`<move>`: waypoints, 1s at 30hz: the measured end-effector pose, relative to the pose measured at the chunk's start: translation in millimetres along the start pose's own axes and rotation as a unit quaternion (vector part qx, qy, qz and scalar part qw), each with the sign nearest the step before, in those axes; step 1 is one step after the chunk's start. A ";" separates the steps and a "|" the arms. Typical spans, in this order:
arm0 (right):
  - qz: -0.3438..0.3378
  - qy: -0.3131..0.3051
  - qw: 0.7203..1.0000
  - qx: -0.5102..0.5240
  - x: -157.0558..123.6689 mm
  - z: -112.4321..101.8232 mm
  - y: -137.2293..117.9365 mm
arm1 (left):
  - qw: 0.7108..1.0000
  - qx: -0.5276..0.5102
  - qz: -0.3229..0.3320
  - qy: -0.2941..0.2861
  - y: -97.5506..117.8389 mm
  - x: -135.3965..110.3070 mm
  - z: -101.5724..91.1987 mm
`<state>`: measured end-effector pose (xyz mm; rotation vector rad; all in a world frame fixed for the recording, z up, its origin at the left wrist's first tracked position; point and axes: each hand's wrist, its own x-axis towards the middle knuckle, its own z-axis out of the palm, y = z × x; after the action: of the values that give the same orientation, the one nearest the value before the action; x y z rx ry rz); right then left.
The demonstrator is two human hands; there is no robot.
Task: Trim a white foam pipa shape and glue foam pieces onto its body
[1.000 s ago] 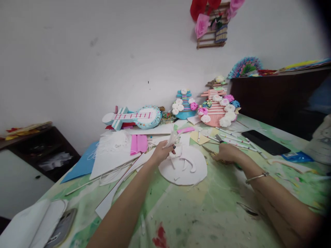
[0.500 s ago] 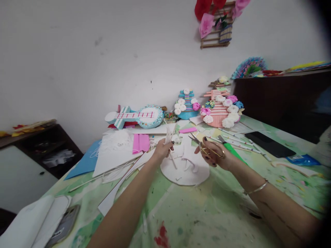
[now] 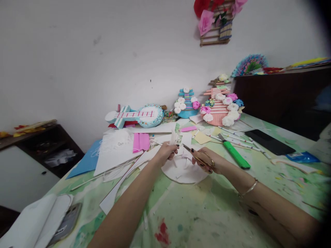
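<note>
Near the middle of the table, my left hand (image 3: 167,152) is closed on thin white paper strips (image 3: 173,137) that stick up above the fingers. My right hand (image 3: 205,160) grips gold-handled scissors (image 3: 204,159), their blades pointing up and left toward the left hand. Whether the blades are parted is hard to tell. Below both hands lies a round white disc (image 3: 186,177), with white paper scraps lying on it. A green box cutter (image 3: 236,153) rests to the right of the right hand.
Behind stand a blue-and-white paper guitar (image 3: 141,116) and flower-trimmed models in blue (image 3: 188,113) and pink (image 3: 218,117). A black phone (image 3: 270,142) and rolled paper sticks (image 3: 240,144) lie right. Left are white sheets (image 3: 110,162), pink crepe paper (image 3: 141,142) and another phone (image 3: 66,224).
My right hand has moved left with the scissors, bringing the blades closer to my left hand. More of the green box cutter shows now. My left hand has shifted slightly right.
</note>
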<state>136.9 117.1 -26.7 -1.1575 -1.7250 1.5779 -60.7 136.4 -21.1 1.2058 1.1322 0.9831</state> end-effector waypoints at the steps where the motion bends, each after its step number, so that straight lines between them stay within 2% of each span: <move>1: 0.008 0.003 1.000 -0.004 -0.2 0.5 -0.5 | 1.000 0.003 -0.006 -0.001 -0.3 0.0 -0.3; 5: 0.036 0.031 0.999 -0.014 0.7 2.1 -2.2 | 1.000 0.009 -0.020 0.003 -2.3 1.4 -2.6; 9: 0.036 0.053 0.998 -0.013 2.3 -1.5 -2.1 | 0.999 0.012 -0.010 0.031 -6.2 4.7 -5.5; 15: 0.011 -0.020 0.999 -0.035 -1.2 1.6 -4.1 | 0.999 0.018 0.026 0.030 -7.7 3.8 -3.3; 20: 0.065 0.027 0.996 -0.057 -2.1 9.3 -8.2 | 0.998 0.040 0.050 0.002 -6.1 0.3 0.5; 30: 0.092 0.050 0.991 -0.086 3.3 6.9 -2.8 | 0.992 0.091 0.088 0.023 -11.4 3.1 -0.8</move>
<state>128.8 116.5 -25.8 -1.4931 -1.7573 1.4697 -61.1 138.3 -32.8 1.4570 1.1859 1.0617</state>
